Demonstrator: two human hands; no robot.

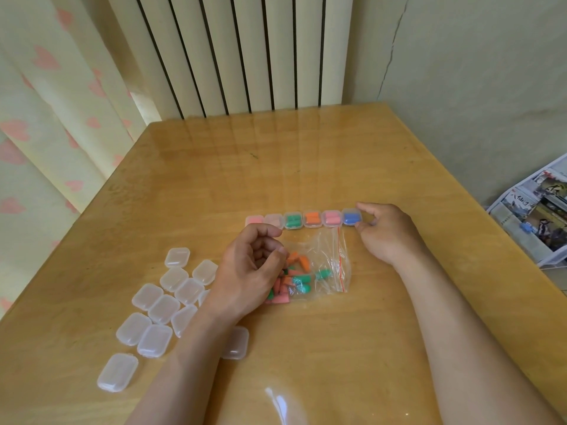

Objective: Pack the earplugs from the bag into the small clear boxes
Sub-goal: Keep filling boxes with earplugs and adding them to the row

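Observation:
A clear zip bag [329, 265] with orange, green and pink earplugs [296, 276] lies on the table centre. My left hand [248, 271] rests on the bag's left part, fingers curled, holding nothing that I can see. Beyond the bag stands a row of several filled small boxes [311, 219]. The rightmost box holds blue earplugs [351, 217], and my right hand [388, 234] pinches that box between thumb and fingers. Several empty clear boxes [162, 308] lie in a loose heap at the left.
The wooden table [306, 167] has a glossy top. One more empty box [236, 343] lies under my left forearm. Newspapers [537, 210] sit off the table's right edge. A radiator and a curtain stand behind the table.

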